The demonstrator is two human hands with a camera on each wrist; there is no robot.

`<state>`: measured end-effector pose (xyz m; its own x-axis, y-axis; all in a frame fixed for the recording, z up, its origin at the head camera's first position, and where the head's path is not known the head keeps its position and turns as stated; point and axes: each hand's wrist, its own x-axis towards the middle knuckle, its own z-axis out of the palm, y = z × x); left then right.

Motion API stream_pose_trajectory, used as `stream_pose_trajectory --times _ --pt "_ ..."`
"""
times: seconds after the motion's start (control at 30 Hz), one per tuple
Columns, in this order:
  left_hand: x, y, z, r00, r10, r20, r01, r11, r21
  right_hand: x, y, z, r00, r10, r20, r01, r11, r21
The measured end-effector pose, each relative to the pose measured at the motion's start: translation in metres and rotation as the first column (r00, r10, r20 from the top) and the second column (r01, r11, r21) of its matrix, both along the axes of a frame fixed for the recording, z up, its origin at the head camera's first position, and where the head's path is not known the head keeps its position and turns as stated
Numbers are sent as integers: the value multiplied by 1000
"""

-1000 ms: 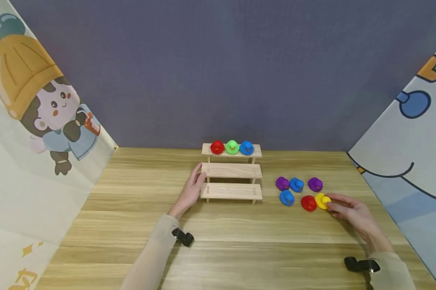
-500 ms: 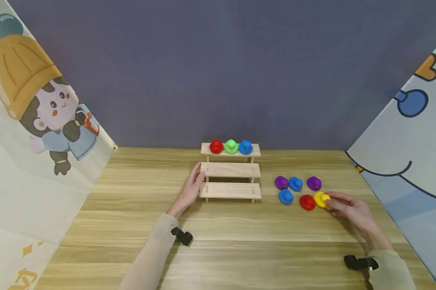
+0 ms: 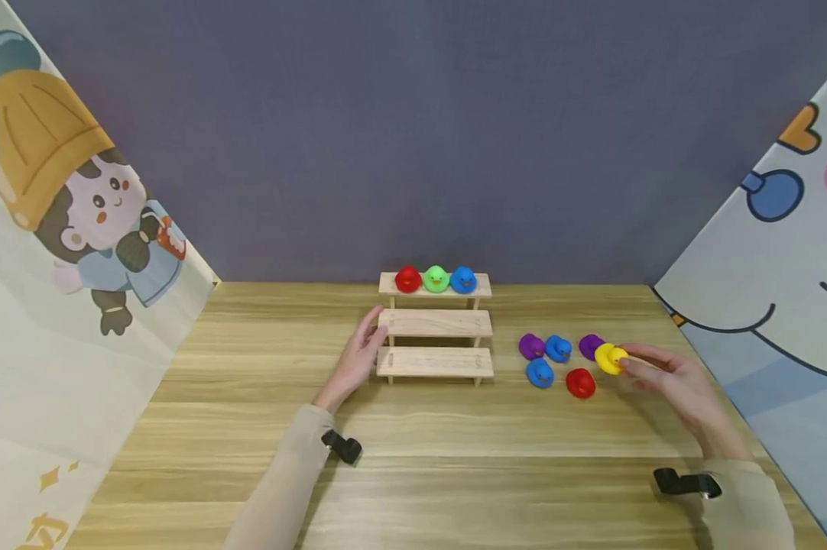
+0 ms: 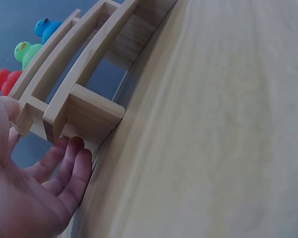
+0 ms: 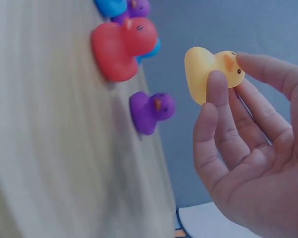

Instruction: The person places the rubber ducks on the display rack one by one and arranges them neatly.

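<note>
A three-tier wooden display stand [image 3: 436,362] bears red [image 3: 408,279], green [image 3: 436,279] and blue [image 3: 463,280] rubber ducks on its top step. My left hand [image 3: 354,359] holds the stand's left end, thumb and forefinger at the middle step. The left wrist view shows the other fingertips [image 4: 75,143] at the lower leg. My right hand [image 3: 678,386] pinches a yellow rubber duck [image 3: 609,358] between thumb and fingertips, raised over the table, and in the right wrist view it is tilted. A purple duck [image 3: 590,347] lies just behind it, partly hidden.
A red duck [image 3: 581,383] sits on the table left of the right hand. Farther left stand another purple duck [image 3: 531,347] and two blue ducks, one behind [image 3: 559,348] and one in front [image 3: 540,373]. A dark panel [image 3: 427,137] closes the back, with printed panels at both sides.
The right hand has lifted the yellow duck from its place beside the red duck, up and back toward the purple one. The left hand stays at the stand, and the view has shifted slightly.
</note>
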<state>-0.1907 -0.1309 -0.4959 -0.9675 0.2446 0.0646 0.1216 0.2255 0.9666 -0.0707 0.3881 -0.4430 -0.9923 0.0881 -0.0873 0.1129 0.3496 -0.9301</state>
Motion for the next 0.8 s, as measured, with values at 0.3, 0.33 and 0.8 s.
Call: stream_pose_trajectory --times 0.3,0.33,0.8 --pt "-3 -6 3 999 -37 -11 36 996 -83 -10 -20 16 1000 15 5 -15 994 110" --pt "-4 -7 3 999 -41 -5 41 996 -75 -12 -23 17 1000 19 0 -19 994 108" --pt "-11 -11 3 997 -63 34 61 997 37 -32 -63 30 997 78 -14 -77 993 89"
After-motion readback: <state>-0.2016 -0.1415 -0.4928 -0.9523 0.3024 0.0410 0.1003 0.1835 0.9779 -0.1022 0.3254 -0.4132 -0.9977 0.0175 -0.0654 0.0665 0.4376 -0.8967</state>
